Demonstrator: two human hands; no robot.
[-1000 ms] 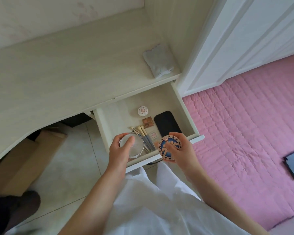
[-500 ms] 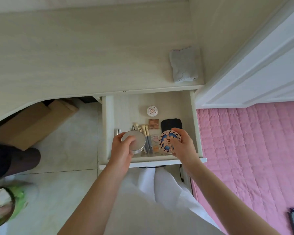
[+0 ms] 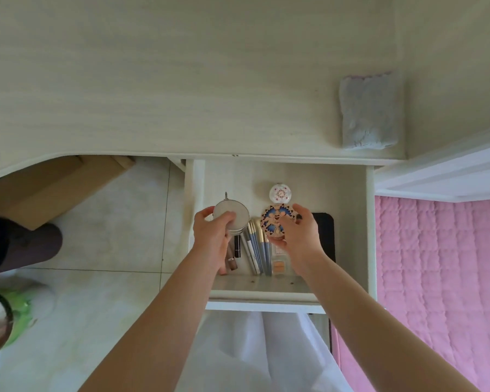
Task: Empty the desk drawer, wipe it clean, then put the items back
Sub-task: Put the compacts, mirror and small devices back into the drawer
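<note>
on the floor at the far left sat a bin with a green liner [image 3: 0, 321], and a cardboard box [image 3: 51, 188] lay under the desk [image 3: 153, 80]. the drawer [image 3: 369, 236] stood pulled out below the desk edge. my left hand [image 3: 212, 239] was over its left part, fingers curled round a round silver tin [image 3: 231, 217], thumb lying across the lid. under that hand lay a couple of lipsticks [image 3: 234, 256], and just beside them a bunch of brushes [image 3: 256, 250] lined up front to back. my right hand [image 3: 297, 236] gripped a round patterned compact [image 3: 276, 222] by its rim, held above the middle of the drawer. just behind it a small white round case [image 3: 280, 193] rested on the drawer floor, a small orange palette [image 3: 279, 264] lay near the front, and a flat black thing [image 3: 326, 239] lay at the right, partly hidden by my hand. a grey cloth [image 3: 367, 111] sat folded on the desk's right end, and a pink quilt [image 3: 441, 278] lay at the far right.
</note>
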